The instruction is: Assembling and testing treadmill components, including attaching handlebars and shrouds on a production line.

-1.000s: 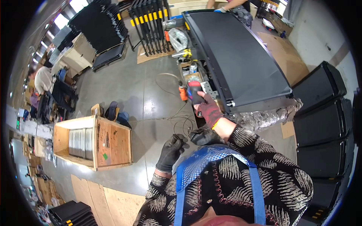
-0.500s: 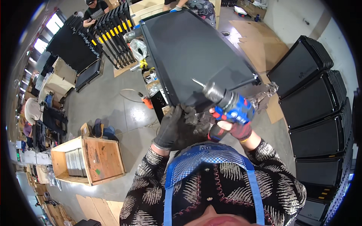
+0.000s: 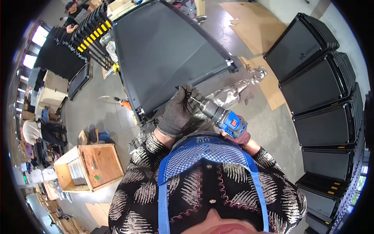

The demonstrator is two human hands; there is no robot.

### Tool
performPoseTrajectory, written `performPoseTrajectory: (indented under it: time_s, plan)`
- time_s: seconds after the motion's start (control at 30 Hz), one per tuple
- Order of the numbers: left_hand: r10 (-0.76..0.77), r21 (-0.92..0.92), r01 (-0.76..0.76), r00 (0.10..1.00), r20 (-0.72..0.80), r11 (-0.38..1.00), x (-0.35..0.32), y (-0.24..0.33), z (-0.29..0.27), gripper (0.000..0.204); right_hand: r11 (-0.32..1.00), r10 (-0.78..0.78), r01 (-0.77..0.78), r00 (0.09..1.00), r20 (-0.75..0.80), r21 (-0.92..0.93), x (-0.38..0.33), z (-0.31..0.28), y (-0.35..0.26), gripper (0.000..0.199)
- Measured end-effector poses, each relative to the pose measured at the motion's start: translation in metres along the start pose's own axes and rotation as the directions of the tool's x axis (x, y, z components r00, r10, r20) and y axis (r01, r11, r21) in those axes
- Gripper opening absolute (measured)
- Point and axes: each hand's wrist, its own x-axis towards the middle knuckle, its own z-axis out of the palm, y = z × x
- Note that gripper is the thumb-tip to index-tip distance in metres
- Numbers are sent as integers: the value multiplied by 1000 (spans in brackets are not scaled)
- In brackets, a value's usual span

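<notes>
My right hand [image 3: 242, 139], in a red and dark glove, grips a blue cordless drill [image 3: 221, 115] whose bit points up and left. My left hand [image 3: 176, 113], in a dark grey knit glove, is closed just beside the bit's tip. Its fingertips pinch something small and dark that I cannot make out. Both hands are at the near end of a long black panel [image 3: 163, 54] with raised side rails, which looks like a treadmill deck. Crumpled silvery plastic wrap [image 3: 222, 95] lies along this near end, partly hidden by the drill.
Stacked black panels [image 3: 302, 45] lean along the right wall. Flattened cardboard [image 3: 253, 25] covers floor at the far right. At the lower left stands a wooden crate [image 3: 102, 165]. An orange-handled tool [image 3: 125, 104] is left of the panel. People [image 3: 76, 15] are farther back.
The drill has come down and left, its bit now by my left hand. My left hand has risen from the panel's near corner to its end's middle. The whole view has shifted.
</notes>
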Motion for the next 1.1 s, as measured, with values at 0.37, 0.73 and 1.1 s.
performPoseTrajectory:
  time_s: [0.37, 0.73, 1.1]
  plan:
    - [-58, 359, 28, 996, 74, 933, 59, -53, 14, 24, 990, 135, -139, 979, -151, -22, -26, -52, 16, 43]
    - [-147, 920, -41, 984, 105, 389, 132, -87, -7, 21, 812, 454, -499, 866, -210, -303, -31, -81, 7, 52]
    - [-379, 826, 211, 925, 4, 522, 153, -111, 26, 32, 803, 423, -551, 796, -433, -228, -51, -63, 39, 53]
